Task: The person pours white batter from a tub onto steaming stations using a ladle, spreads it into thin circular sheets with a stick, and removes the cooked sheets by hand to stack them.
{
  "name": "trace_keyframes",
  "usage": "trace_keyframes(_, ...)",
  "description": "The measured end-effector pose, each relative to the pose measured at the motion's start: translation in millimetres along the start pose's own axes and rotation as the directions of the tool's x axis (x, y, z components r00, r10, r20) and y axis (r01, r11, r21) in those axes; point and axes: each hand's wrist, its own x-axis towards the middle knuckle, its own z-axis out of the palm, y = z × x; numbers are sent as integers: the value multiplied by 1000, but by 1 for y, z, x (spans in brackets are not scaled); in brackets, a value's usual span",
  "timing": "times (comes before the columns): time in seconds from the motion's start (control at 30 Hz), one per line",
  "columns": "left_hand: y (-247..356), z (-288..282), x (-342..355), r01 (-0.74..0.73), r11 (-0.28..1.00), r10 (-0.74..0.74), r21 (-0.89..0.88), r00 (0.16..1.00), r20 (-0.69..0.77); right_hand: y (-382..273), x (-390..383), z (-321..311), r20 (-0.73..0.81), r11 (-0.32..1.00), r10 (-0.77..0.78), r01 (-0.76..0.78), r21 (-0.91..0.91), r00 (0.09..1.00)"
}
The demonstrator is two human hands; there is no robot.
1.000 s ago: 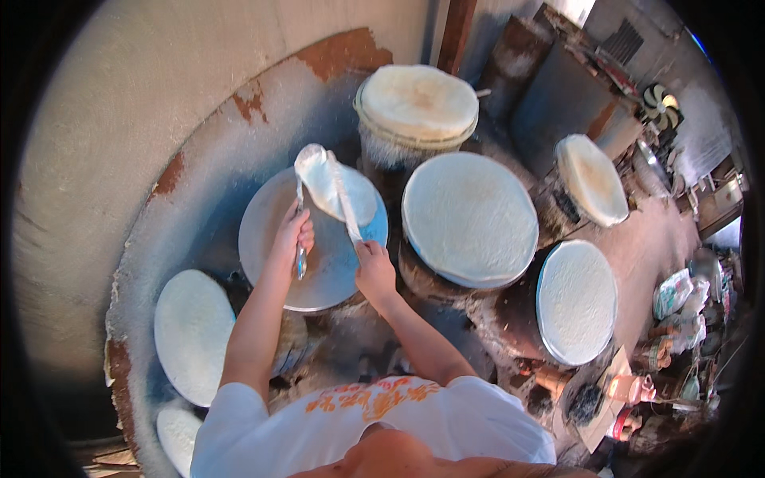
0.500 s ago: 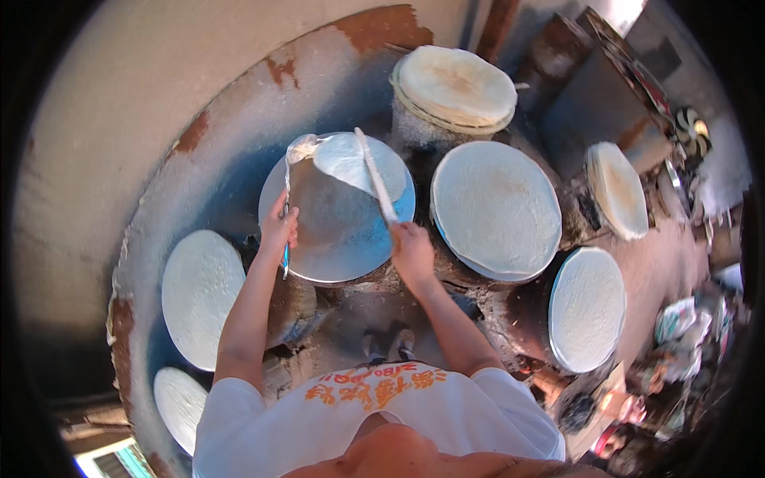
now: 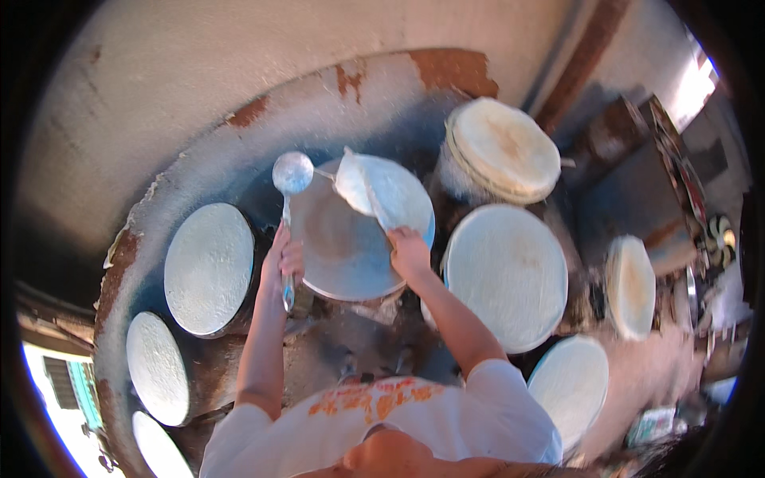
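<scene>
My left hand (image 3: 282, 260) grips a long metal ladle (image 3: 292, 172) upright at the left of a round grey griddle (image 3: 327, 247); its bowl is coated whitish, and a thin pale strand runs from it toward the batter. My right hand (image 3: 408, 253) is closed on a long pale flat scraper (image 3: 363, 182), which lies across a patch of white batter (image 3: 402, 199) on the upper right part of the griddle. The griddle's left and lower surface shows bare metal with a brownish tint.
Batter-coated round griddles stand around me at left (image 3: 209, 269), lower left (image 3: 157, 368), right (image 3: 506, 279) and lower right (image 3: 567, 390). Stacks of flat rounds sit at upper right (image 3: 502, 147) and far right (image 3: 629, 287). A curved, rusty-patched wall (image 3: 351, 76) rises behind; clutter (image 3: 661, 422) lies at right.
The ladle's bowl has moved left, away from the batter, and now stands clear of it. The scraper has shifted within the batter at upper right. My view has shifted, showing more of the left griddles.
</scene>
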Motion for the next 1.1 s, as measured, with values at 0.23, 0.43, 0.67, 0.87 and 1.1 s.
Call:
trace_keyframes(0.23,-45,47,-62,-242,940,280,242,951,-136,5,21,-11,150,964,-229,202,176,962)
trace_keyframes(0.43,-76,68,-57,-268,739,500,618,833,-237,76,53,-46,43,985,-169,166,50,985)
trace_keyframes(0.67,-87,67,-57,-269,651,594,710,762,-256,36,55,-12,242,906,-391,326,270,888)
trace_keyframes(0.87,-95,49,-85,-108,539,645,836,692,-326,65,93,-48,258,841,-455,316,439,852)
trace_keyframes(1.1,-107,33,-103,8,522,643,853,653,-400,60,88,-34,349,821,-528,360,443,774)
